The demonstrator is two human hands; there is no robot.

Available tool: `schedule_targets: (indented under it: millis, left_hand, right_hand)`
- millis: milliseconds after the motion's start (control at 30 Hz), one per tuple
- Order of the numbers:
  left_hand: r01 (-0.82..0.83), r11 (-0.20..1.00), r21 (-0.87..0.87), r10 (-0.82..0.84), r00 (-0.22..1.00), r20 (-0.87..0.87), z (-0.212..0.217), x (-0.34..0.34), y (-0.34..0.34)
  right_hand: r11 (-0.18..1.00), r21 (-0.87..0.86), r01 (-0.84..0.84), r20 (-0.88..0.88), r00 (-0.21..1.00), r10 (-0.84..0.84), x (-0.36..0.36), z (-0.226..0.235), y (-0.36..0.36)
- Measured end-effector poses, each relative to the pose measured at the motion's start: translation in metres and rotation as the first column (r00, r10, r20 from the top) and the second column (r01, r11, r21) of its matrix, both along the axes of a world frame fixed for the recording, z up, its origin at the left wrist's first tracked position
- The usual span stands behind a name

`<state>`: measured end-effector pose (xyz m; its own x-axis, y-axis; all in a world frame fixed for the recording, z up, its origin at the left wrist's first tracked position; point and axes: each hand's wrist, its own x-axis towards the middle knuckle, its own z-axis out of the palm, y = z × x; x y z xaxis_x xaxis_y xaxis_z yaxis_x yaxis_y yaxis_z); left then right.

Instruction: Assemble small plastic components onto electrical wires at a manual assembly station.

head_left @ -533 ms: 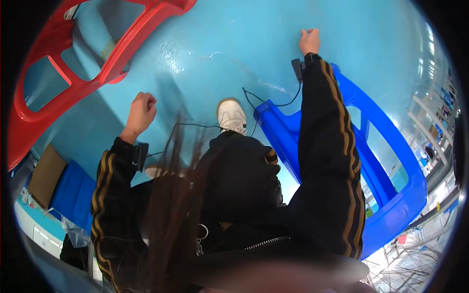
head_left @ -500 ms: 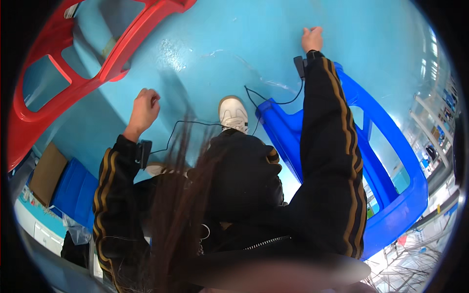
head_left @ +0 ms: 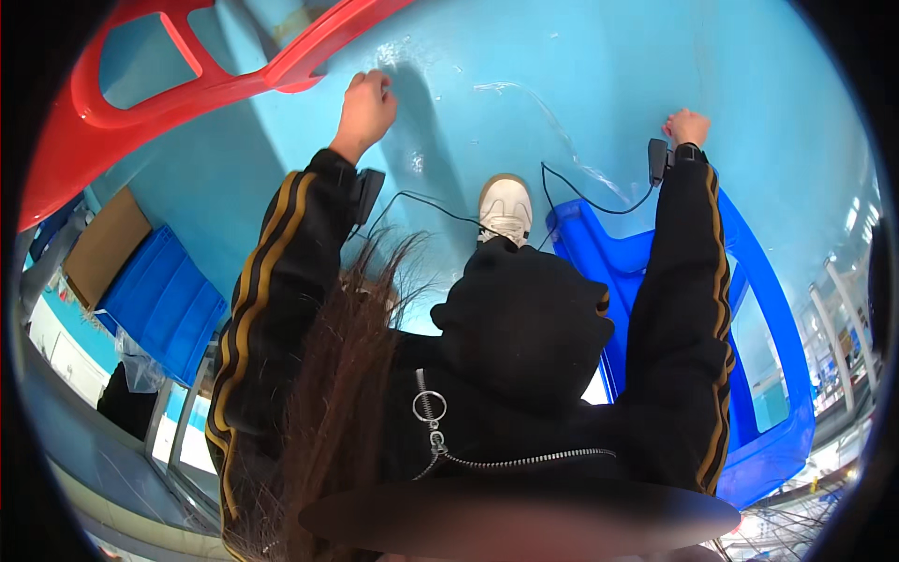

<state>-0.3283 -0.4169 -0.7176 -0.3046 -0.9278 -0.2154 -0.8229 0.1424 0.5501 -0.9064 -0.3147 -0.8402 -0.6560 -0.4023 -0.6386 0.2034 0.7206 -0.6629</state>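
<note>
Hanging nearest, dark hair (head_left: pixel 337 403) hides part of the left sleeve (head_left: pixel 262 281). Left hand (head_left: pixel 367 110) now sits higher and farther right in view than before, near the red plastic frame (head_left: pixel 215 89); fingers curled, nothing visible in them, tightness can't tell. Right hand (head_left: pixel 688 125) now lower and farther right, near the blue plastic frame (head_left: pixel 768 464); fingers curled, palm hidden, can't tell if it holds anything. Blue frame lies right, partly behind the right sleeve (head_left: pixel 679 281); red one upper left, more cut off than earlier.
</note>
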Motion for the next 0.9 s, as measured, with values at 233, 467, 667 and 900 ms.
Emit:
schedule_targets:
  millis: [233, 467, 667, 900]
  left_hand:
    - [0.04, 0.993, -0.112, -0.037, 0.999, 0.026, -0.032, -0.041, -0.043]
    - [0.052, 0.995, -0.089, -0.046, 0.996, 0.072, -0.039, -0.043, -0.054]
    - [0.087, 0.993, -0.074, -0.082, 0.994, 0.067, -0.046, -0.043, -0.061]
    - [0.093, 0.993, -0.066, -0.091, 0.995, 0.031, -0.043, -0.036, -0.056]
  right_hand:
    - [0.666, 0.533, -0.522, -0.341, 0.588, 0.734, -0.005, 0.042, 0.016]
    - [0.994, 0.007, -0.109, 0.24, 0.965, 0.104, 0.077, 0.114, -0.044]
    - [0.8, -0.074, -0.596, 0.091, 0.794, 0.601, 0.18, 0.111, -0.081]
    - [0.661, 0.121, -0.74, -0.599, 0.477, 0.643, 0.242, 0.074, -0.112]
